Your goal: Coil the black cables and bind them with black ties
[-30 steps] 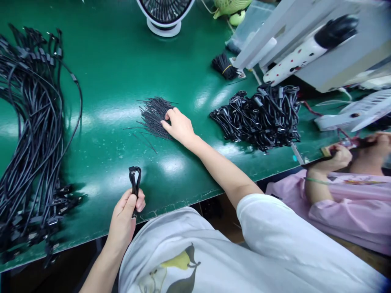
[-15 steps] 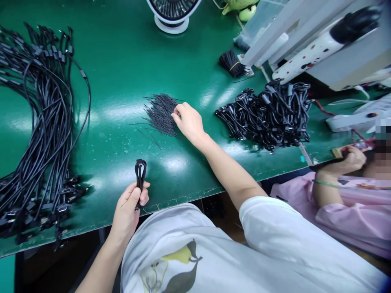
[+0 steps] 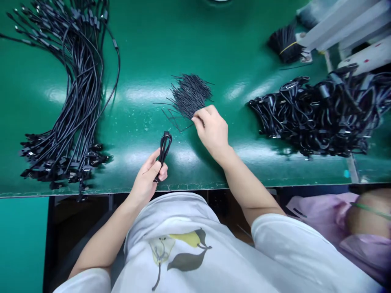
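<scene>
One flat teal surface (image 3: 21, 244) shows at eight o'clock, below the front edge of a glossy green table (image 3: 152, 36), whose top carries pale glare and a chipped, worn line along that edge. At ten o'clock sprawls a sheaf of long black cables (image 3: 82, 81), connectors fanned at both ends. The person's left hand (image 3: 148, 177), at eight o'clock, pinches a folded black cable (image 3: 163, 154) upright near the edge. Thin black ties (image 3: 189, 95) lie piled at twelve; the right hand (image 3: 214, 132) curls narrowly at their lower edge, and whether it grips one cannot be told. A yellow-banded bundle (image 3: 284, 42) sits towards two, a heap of folded cables (image 3: 314, 118) at three, and a co-worker's pink clothing (image 3: 317, 207) at four.
</scene>
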Tool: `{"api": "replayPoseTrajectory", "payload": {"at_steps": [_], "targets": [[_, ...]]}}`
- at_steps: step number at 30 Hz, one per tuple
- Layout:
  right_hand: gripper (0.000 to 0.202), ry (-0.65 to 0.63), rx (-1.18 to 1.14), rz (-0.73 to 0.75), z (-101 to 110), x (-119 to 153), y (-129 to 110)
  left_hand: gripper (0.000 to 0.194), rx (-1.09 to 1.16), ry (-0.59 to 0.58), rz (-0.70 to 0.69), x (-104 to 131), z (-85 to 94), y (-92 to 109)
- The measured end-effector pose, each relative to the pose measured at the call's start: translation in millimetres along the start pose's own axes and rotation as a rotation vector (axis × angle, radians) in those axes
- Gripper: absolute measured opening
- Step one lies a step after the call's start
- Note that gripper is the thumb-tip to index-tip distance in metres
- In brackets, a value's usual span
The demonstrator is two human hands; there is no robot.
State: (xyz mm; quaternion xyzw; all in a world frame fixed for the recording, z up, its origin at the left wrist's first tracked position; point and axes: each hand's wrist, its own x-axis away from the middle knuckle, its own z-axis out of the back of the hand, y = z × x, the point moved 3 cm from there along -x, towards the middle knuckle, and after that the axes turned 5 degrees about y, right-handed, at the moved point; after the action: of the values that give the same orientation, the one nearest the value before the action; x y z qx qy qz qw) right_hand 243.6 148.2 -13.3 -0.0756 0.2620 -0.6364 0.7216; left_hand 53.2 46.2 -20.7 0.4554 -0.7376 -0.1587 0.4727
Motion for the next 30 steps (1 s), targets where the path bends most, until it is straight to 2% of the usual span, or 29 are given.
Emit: {"api": "replayPoseTrajectory", "payload": {"at_steps": [3,6,7,9,11,12,14,16,18,21,24,30], "targets": [[0.016,0.028,-0.031,0.026,3.9,-6.4,0.9,0.049,0.009,0.013,-0.017,1.6,1.5,-0.4],[0.014,-0.010,-0.246,0.046,4.8,7.5,-12.5,0.048,0.022,-0.002,-0.035,0.3,-0.3,-1.1],[0.013,-0.075,-0.345,0.045,2.7,16.4,-19.6,0.049,0.018,-0.011,-0.046,-1.5,-0.6,-1.7],[0.014,-0.286,-0.524,0.074,-3.7,37.2,-36.5,0.047,-0.034,-0.005,-0.104,-7.0,1.7,-2.8],[0.016,-0.432,-0.565,0.165,-7.4,55.2,-52.2,0.042,-0.177,0.045,-0.218,-13.3,8.2,-3.2],[0.018,-0.416,-0.503,0.241,-7.1,60.3,-58.0,0.039,-0.285,0.080,-0.285,-15.9,12.0,-3.0],[0.022,-0.217,-0.276,0.472,-2.2,62.2,-67.2,0.036,-0.535,0.127,-0.427,-18.5,17.4,-1.5],[0.025,0.003,-0.072,0.781,3.2,58.8,-74.7,0.037,-0.748,0.114,-0.541,-18.1,18.1,1.1],[0.024,0.090,0.029,1.059,5.8,53.1,-78.3,0.036,-0.868,0.062,-0.590,-16.4,16.2,4.6],[0.025,-0.001,0.104,1.305,5.2,44.5,-78.3,0.032,-0.938,-0.021,-0.508,-14.7,14.6,8.5],[0.024,-0.088,0.114,1.436,4.1,42.4,-77.6,0.027,-0.943,-0.088,-0.382,-13.9,16.2,8.1],[0.023,-0.129,0.133,1.403,11.3,42.7,-82.9,0.019,-0.750,-0.103,-0.177,-16.4,22.9,-0.1]]}}
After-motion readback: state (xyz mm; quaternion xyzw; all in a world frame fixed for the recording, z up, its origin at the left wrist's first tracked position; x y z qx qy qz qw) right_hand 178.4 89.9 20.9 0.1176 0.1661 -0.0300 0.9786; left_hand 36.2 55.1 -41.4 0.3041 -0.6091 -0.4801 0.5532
